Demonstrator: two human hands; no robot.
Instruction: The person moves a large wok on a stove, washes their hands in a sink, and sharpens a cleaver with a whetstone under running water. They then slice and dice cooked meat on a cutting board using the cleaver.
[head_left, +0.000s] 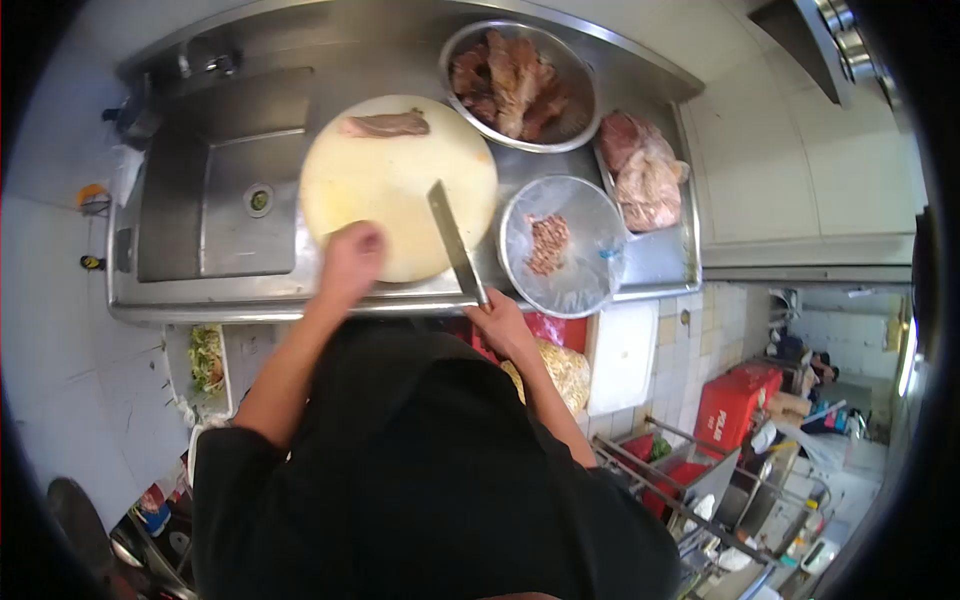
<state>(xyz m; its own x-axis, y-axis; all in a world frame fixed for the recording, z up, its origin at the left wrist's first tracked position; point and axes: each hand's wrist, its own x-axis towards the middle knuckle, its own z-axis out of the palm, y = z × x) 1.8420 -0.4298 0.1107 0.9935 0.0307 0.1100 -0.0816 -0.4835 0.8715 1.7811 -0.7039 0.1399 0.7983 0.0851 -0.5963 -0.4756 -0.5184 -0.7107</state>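
My right hand [500, 322] grips the handle of a knife [452, 235], whose broad blade points up and left over the right side of a round cutting board [400, 215]. Over the board's lower left edge is my left hand [353, 262], a little blurred, its fingers curled in. Whatever it may hold is hidden. A strip of meat [387, 124] lies near the far edge of the board. Right of the knife, a bowl lined with clear plastic [590, 205] contains small diced meat [548, 245].
A metal colander [585, 75] of large meat pieces stands at the back. Beside it, bagged meat [645, 175] rests in a metal tray [655, 262]. The sink basin [235, 215] is on the left. Below the counter are a white lid [622, 360] and a bin of vegetable scraps [207, 360].
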